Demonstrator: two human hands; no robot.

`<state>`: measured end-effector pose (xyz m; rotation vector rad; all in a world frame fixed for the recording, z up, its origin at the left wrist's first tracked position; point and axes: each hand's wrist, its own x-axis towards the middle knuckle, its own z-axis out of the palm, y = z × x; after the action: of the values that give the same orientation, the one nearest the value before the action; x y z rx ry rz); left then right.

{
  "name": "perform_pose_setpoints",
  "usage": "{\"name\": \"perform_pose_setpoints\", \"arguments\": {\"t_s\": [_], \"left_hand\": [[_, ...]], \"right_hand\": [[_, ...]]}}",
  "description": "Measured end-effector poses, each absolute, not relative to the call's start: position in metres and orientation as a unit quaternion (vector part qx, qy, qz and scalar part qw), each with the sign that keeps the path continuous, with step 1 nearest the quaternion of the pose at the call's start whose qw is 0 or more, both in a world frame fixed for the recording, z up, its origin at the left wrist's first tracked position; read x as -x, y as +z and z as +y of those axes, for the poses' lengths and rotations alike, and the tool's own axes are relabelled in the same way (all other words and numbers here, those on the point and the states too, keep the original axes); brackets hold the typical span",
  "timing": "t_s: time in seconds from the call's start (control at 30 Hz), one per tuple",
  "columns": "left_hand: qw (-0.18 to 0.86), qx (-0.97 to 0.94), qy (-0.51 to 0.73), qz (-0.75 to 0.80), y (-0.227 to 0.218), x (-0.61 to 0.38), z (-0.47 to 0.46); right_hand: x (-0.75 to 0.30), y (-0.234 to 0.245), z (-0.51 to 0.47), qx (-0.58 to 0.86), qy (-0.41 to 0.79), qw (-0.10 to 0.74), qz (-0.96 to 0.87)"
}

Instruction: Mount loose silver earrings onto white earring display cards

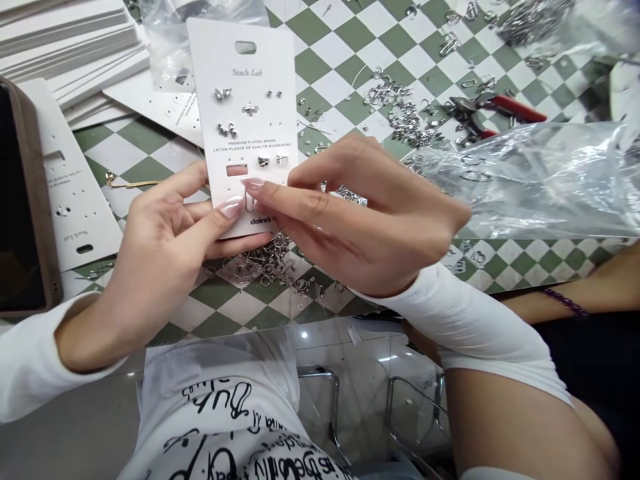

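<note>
My left hand [170,227] grips a white earring card [250,73] by its lower left side, thumb on the front and fingers behind. Several small silver earrings [250,109] are mounted on the card, which is held upright above the table. Against the lower part of the card, the fingertips of my right hand [360,213] are pinched at a thin silver earring [249,201], partly hidden by the fingers. Just beneath the card lies a pile of silver rings and findings [273,260].
Stacked white cards [65,47] and a dark phone-like device [25,200] are on the left. Red-handled pliers [500,110], loose silver pieces [400,107] and a clear plastic bag [540,180] lie on the checkered table [345,47]. Another person's arm [590,283] is at right.
</note>
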<state>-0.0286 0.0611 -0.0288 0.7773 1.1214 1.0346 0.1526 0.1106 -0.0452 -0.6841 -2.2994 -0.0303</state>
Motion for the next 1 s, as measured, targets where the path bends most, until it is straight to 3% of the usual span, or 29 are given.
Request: {"name": "perform_pose_setpoints", "arguments": {"t_s": [0.27, 0.37, 0.6, 1.0], "left_hand": [[0.586, -0.396, 0.465, 0.533, -0.030, 0.028, 0.056], [0.549, -0.424, 0.465, 0.550, -0.028, 0.028, 0.054], [0.502, -0.463, 0.472, 0.557, -0.028, 0.026, 0.053], [0.503, -0.473, 0.458, 0.560, -0.028, 0.024, 0.045]], "right_hand": [[-0.144, -0.049, 0.100, 0.293, -0.105, 0.389, -0.867], [-0.140, -0.049, 0.099, 0.297, -0.039, 0.431, -0.851], [-0.140, -0.039, 0.100, 0.317, 0.104, 0.440, -0.833], [-0.137, -0.047, 0.093, 0.424, 0.278, 0.439, -0.742]]}}
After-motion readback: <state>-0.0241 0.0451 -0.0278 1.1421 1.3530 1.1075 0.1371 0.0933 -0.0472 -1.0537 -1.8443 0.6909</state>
